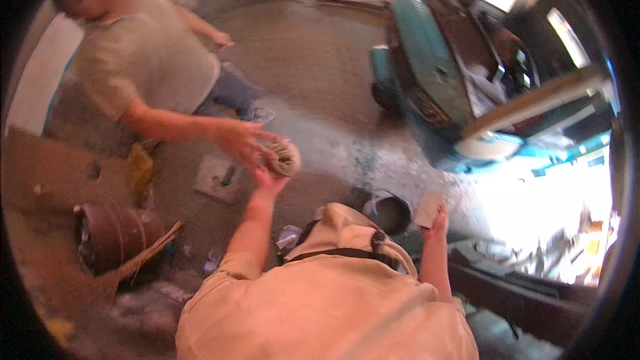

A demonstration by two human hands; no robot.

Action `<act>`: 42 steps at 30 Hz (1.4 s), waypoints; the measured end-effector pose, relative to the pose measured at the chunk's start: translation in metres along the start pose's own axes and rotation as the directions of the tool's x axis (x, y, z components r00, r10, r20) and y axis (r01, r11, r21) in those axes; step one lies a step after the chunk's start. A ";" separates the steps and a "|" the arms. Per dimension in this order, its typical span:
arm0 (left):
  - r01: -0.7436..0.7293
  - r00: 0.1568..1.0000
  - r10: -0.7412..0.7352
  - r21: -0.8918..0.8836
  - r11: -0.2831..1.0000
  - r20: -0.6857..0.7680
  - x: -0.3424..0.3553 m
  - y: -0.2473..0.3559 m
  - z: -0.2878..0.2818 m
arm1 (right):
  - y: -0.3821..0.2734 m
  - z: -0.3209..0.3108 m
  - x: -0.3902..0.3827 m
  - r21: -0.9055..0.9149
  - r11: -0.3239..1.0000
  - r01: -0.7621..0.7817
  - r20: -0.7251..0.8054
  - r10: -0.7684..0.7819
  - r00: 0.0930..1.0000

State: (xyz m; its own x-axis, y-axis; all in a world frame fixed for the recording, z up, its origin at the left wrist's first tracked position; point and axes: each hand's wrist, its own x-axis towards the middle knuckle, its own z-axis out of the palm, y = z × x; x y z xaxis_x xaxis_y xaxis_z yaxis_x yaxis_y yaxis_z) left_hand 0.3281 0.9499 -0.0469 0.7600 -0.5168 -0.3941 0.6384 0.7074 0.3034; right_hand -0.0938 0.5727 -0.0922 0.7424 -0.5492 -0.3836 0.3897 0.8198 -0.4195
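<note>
My left hand [269, 181] is stretched forward with its fingers closed under a round beige coil [287, 157] that has a ridged ring and a hollow middle. A co-worker's hand [241, 143] reaches in from the left and meets the same coil, its fingers against the near-left side. Blur hides exactly which fingers bear it. Out to the right, my right hand [437, 221] grips a flat, light-brown rectangular block [429, 210] by its right side. The block's material cannot be made out.
A dark open bucket [389, 213] stands on the floor beyond my waist. At left lie a reddish-brown drum [120, 235] and a straw broom [143, 257]. A teal vehicle [433, 47] stands ahead right; a cluttered bench [527, 270] is at right.
</note>
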 end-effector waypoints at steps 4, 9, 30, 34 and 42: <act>0.032 0.977 -0.029 -0.008 0.999 0.211 0.004 0.004 -0.025 | 0.003 0.032 0.002 -0.117 0.993 0.014 -0.191 -0.037 0.981; 0.242 0.943 -0.243 0.033 0.970 0.229 0.002 -0.008 -0.015 | 0.002 0.055 -0.002 -0.042 0.996 0.073 -0.219 -0.081 0.972; 0.684 0.691 -0.570 0.656 0.319 -0.445 0.006 -0.017 -0.132 | 0.012 0.006 -0.004 0.114 0.974 0.195 -0.365 -0.141 0.920; 0.376 0.733 -0.414 0.829 -0.414 -0.540 -0.041 0.038 -0.246 | 0.004 0.009 -0.005 0.082 0.971 0.225 -0.400 -0.175 0.900; 0.214 0.744 -0.355 0.706 -0.676 -0.565 -0.068 0.039 -0.277 | -0.001 -0.028 -0.028 0.133 0.909 0.395 -0.466 -0.294 0.834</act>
State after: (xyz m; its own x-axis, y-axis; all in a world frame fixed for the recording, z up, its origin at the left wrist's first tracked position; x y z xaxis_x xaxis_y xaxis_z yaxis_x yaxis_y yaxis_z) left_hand 0.2676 1.1460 -0.2482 0.2701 -0.3633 -0.8917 -0.1830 -0.9286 0.3229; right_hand -0.1299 0.5828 -0.1038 0.2506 -0.7750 -0.5802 0.7200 0.5498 -0.4235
